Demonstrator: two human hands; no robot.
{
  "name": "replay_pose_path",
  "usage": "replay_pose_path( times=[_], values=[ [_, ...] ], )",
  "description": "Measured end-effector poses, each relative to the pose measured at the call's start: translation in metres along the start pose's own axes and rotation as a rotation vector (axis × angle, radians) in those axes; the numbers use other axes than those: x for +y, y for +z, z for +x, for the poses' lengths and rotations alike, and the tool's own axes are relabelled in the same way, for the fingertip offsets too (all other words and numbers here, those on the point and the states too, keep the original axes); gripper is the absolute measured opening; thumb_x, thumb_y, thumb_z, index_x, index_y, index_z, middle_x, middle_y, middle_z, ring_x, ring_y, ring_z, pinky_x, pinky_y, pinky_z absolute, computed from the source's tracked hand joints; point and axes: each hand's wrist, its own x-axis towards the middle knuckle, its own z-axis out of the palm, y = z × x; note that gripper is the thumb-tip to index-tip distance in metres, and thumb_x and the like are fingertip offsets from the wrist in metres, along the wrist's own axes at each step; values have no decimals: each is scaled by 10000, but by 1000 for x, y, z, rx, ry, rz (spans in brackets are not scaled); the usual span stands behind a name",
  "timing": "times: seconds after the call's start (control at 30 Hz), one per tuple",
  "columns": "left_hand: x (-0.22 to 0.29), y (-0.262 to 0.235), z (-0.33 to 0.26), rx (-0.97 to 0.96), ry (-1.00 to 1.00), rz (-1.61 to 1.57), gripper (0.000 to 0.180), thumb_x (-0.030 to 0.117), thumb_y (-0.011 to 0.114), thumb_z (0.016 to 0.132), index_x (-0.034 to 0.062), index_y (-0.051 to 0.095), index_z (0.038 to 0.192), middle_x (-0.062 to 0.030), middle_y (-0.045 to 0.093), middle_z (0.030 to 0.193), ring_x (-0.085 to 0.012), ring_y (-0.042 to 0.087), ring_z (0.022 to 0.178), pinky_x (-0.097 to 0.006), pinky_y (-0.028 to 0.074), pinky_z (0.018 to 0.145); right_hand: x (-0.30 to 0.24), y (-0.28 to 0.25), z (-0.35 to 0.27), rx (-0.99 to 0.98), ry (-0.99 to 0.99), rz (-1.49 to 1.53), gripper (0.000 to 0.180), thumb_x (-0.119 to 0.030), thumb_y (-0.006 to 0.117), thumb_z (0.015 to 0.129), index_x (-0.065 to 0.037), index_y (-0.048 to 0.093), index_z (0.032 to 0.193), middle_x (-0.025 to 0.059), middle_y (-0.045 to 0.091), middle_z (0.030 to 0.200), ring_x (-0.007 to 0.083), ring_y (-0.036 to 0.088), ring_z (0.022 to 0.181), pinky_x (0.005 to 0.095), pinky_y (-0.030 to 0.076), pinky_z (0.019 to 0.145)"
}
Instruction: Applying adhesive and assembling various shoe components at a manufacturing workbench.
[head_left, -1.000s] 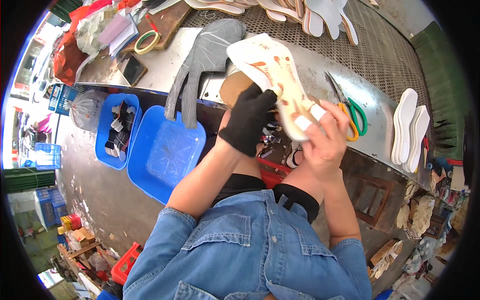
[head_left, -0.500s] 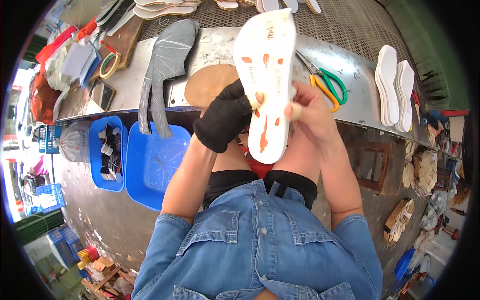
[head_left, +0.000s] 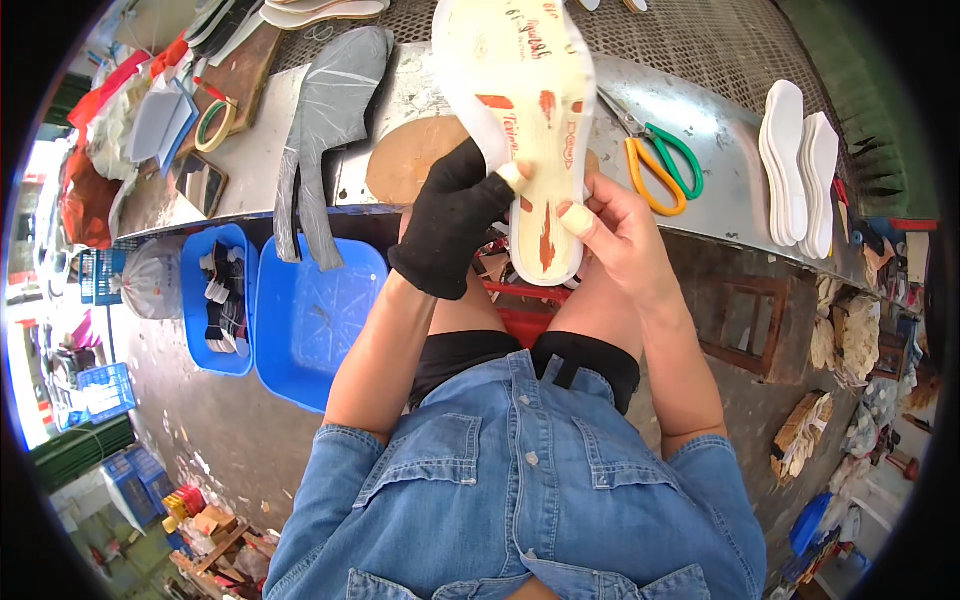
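A pale cream shoe insole (head_left: 535,130) with red-brown patches and red printing is held up over my lap, its wide end away from me. My left hand (head_left: 450,220), in a black glove with bare fingertips, grips its left edge with the thumb on top. On the lower right edge, my bare right hand (head_left: 625,230) pinches it, a pale wrap around the thumb. The fingers beneath the insole are mostly hidden. Scissors (head_left: 660,170) with green and yellow handles lie just beyond my right hand. Behind the left hand is a brown oval board (head_left: 415,160).
Grey taped pieces (head_left: 340,95) hang over the metal bench's (head_left: 720,190) front edge. White insole stacks (head_left: 785,165) stand at right. Two blue bins (head_left: 320,325) sit below at left, one holding dark items. A tape roll (head_left: 215,127) and phone (head_left: 200,185) lie at far left.
The insole has moved away from me and tilted, so its printed face shows more squarely. My right thumb now presses on its face near the narrow end.
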Motion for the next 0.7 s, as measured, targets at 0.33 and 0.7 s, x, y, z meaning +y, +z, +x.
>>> replay_pose_path(
  times=[0.33,0.7],
  values=[
    [7,11,6,-42,30,97,402,66,663,827,-23,548,1202,-74,646,1072,-130,606,947,-288,495,823,14,-22,-10,-33,125,155,348,-169,635,874,14,509,1142,54,579,1038,80,584,843,206,493,664],
    [13,38,4,-49,70,378,254,168,677,828,-23,614,982,-63,631,723,-104,583,681,-294,488,623,-22,-27,29,247,-113,376,400,-198,542,911,75,504,1201,161,623,1098,211,644,929,329,529,813]
  ],
)
